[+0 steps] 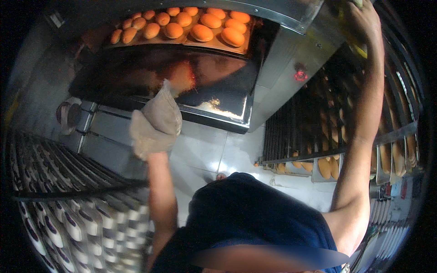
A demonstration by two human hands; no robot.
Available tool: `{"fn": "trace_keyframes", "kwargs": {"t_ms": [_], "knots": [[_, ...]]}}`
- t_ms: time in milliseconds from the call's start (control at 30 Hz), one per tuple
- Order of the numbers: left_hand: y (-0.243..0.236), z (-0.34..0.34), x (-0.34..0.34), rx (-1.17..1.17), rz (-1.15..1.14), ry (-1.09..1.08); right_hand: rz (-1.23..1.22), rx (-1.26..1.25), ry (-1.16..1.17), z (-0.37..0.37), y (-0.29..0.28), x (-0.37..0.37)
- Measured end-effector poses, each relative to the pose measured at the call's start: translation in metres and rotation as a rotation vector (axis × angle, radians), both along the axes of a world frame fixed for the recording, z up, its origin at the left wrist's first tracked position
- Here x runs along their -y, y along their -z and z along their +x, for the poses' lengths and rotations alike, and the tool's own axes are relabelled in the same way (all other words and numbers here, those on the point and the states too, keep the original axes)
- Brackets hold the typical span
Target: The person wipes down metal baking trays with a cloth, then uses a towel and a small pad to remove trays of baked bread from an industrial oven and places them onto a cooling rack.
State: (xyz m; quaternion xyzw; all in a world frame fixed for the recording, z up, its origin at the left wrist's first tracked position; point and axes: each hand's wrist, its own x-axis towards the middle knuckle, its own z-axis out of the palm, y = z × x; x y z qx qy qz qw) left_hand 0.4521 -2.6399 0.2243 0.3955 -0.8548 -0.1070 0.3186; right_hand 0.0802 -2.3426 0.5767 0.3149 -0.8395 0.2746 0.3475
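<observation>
My left hand wears a thick beige oven mitt (157,119) and hovers before the lit oven. The mitt's thumb stands apart from its finger part, and nothing shows between them. Beyond it, browned buns (201,32) sit in rows on baking trays (246,44) at the back of the oven deck (132,68). My bare right hand (366,22) is raised high at the far right, beside the oven's metal side. Its fingers are cut off by the upper edge, near a small pale green thing (358,2) I cannot make out.
A rack of trays with pale loaves (73,227) stands at the left. At the right, close to my raised arm, a dark rack (309,157) holds trays of browned loaves (327,168). A red handwheel (300,75) juts from the oven's side. White tiles (209,148) cover the floor.
</observation>
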Motion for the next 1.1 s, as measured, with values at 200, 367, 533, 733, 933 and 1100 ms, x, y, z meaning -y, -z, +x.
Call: {"fn": "trace_keyframes", "kwargs": {"t_ms": [200,367,533,733,933,1100], "knots": [[-0.054,-0.02,-0.004,-0.028,-0.1,0.115,0.113,-0.142,0.073,-0.055,0.004,-0.018],[-0.091,-0.047,0.018,0.197,-0.499,0.032,0.258,-0.443,0.281,-0.113,-0.004,-0.045],[-0.09,-0.044,0.09,0.585,-0.453,-0.08,0.337,-0.37,0.261,-0.133,-0.014,-0.047],[-0.091,-0.103,0.174,0.782,-0.27,0.008,0.309,-0.302,0.209,-0.132,-0.018,-0.061],[0.0,-0.235,0.35,-1.489,1.396,0.129,0.298,-0.1,0.223,-0.172,-0.038,-0.099],[-0.002,-0.319,0.376,-1.285,1.884,0.317,0.008,0.153,0.266,-0.051,0.014,-0.078]]}}
